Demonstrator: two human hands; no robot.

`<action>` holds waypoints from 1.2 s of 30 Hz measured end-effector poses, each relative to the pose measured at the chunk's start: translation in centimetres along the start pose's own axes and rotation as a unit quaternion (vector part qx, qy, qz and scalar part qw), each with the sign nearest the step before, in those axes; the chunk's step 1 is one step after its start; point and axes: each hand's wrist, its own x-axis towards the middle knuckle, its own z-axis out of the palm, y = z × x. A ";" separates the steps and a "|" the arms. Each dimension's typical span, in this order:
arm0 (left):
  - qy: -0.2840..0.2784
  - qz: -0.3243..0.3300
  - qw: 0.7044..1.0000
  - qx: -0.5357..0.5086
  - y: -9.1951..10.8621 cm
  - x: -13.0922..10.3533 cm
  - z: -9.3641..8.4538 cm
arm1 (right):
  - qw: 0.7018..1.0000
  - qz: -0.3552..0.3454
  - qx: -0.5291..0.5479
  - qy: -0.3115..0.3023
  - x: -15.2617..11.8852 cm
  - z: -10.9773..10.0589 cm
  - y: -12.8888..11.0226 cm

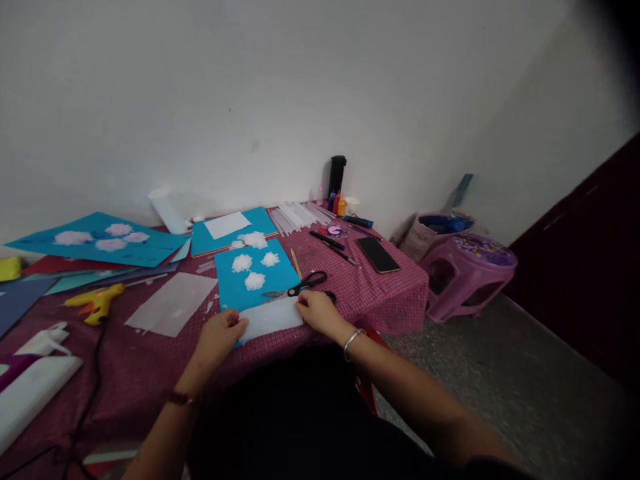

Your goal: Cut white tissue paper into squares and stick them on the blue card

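Note:
A strip of white paper [273, 319] is stretched between my two hands, above the near part of a blue sheet [230, 291]. My left hand [223, 333] pinches its left end, and my right hand [320, 313] grips the right end. Fluffy white paper puffs [255, 281] lie on the blue sheet just beyond the strip. Black-handled scissors [300, 285] rest across the sheet's right edge, close to my right hand; part of one handle is hidden behind that hand. A wooden pencil [297, 264] lies past the scissors.
Left of my hands lie a translucent white sheet [173, 304] and a yellow glue gun [97, 301] with its cord. A phone [379, 255], pens [327, 241], paint bottles [342, 204] and white strips [300, 217] occupy the right and back. A pink stool [465, 273] stands beyond the table.

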 end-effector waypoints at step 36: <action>-0.025 -0.013 0.984 0.177 0.5 0.8 -0.1 | 0.998 -0.032 -0.061 -0.006 -0.9 0.2 -1.0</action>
